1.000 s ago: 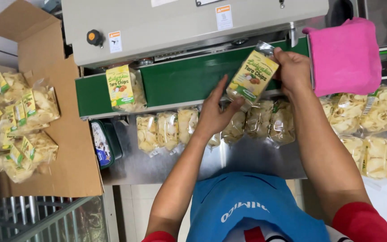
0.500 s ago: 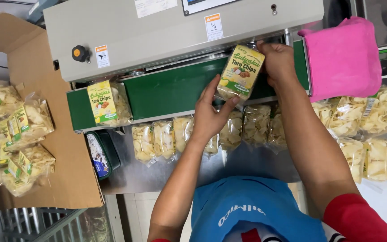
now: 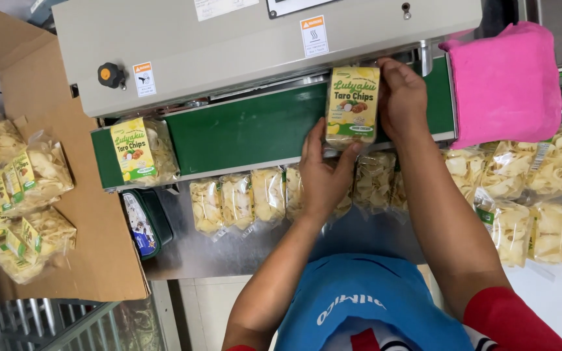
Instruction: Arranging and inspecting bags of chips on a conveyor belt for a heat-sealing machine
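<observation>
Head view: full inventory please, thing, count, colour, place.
Sealer: one, grey, top.
Belt: one, green, under sealer.
Held bag: one, yellow-green label, on belt at right.
Sealed bag: one, yellow label, belt's left end.
Bag row: several, pale chips, steel table below belt.
Bag heap: many, pale, right.
Box bags: many, in cardboard box, left.
Cloth: one, pink, top right.
Left hand: under held bag.
Right hand: at its top right.

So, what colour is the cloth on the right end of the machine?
Bright pink. The cloth shows best in the head view, beside the right hand.
</observation>
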